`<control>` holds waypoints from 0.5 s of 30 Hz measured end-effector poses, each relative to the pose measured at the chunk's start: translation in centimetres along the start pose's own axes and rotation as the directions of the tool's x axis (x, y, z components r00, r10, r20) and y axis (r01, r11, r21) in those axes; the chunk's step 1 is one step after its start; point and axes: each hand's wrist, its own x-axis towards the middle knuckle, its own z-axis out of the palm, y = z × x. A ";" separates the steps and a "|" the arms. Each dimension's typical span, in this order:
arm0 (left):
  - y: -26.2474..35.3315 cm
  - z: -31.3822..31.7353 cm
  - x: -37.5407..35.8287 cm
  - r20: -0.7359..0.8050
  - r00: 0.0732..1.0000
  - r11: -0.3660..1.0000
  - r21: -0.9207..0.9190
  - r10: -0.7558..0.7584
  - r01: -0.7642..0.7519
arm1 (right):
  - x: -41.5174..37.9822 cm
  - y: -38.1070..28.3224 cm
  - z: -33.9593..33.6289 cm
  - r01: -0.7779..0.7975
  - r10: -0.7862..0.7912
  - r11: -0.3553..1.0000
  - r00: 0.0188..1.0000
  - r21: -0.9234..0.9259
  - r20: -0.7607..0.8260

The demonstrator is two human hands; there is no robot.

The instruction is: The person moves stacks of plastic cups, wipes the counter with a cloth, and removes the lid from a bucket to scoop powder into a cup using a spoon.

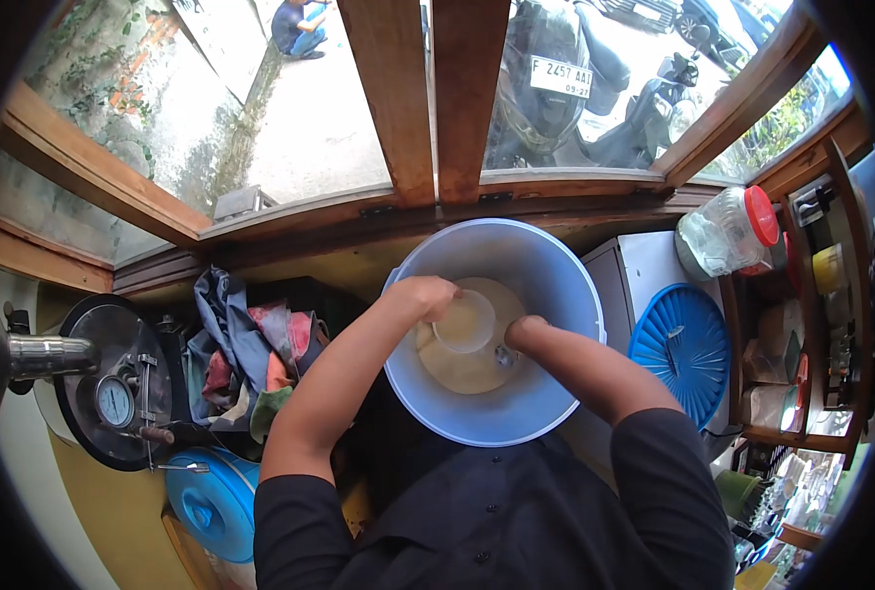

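Note:
A large pale-blue bucket (587, 285) stands in front of my body with a cream-coloured substance (462, 376) at its bottom. Inside it, my left hand (432, 297) is closed on the edge of a translucent plastic cup (465, 324), which is tilted and has some of the same cream-coloured contents in it. My right hand (527, 332) reaches over the bucket's right side and is closed low inside it, to the right of the cup. Just below those fingers is a small shiny patch; what they hold is too small to make out.
A blue ribbed lid (681, 344) and a clear jar with a red cap (723, 234) are at the right. Cloths (246, 344), a pot with a gauge (115, 401) and a blue-lidded container (209, 500) are at the left. Windows (565, 177) lie ahead; outside, a person (300, 28) crouches.

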 end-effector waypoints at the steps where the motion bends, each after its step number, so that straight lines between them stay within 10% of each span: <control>1: 0.0 -0.2 -0.3 0.016 1.000 1.000 0.003 0.008 -0.008 | -0.2 -0.9 0.3 -0.075 0.076 0.993 0.997 0.090 -0.001; 6: -1.6 3.5 3.2 0.025 0.999 0.999 0.014 -0.042 0.042 | 3.9 -5.3 3.5 0.249 -0.232 0.951 0.967 0.183 -0.109; 9: -1.7 3.6 3.9 0.005 0.992 0.991 -0.016 -0.130 0.130 | 12.1 -7.6 6.3 0.371 -0.386 0.922 0.905 -0.115 -0.177; 15: -1.6 2.2 4.6 0.064 0.993 0.995 0.034 -0.097 0.095 | 8.1 -3.8 5.3 0.629 -0.574 0.573 0.766 0.526 -0.290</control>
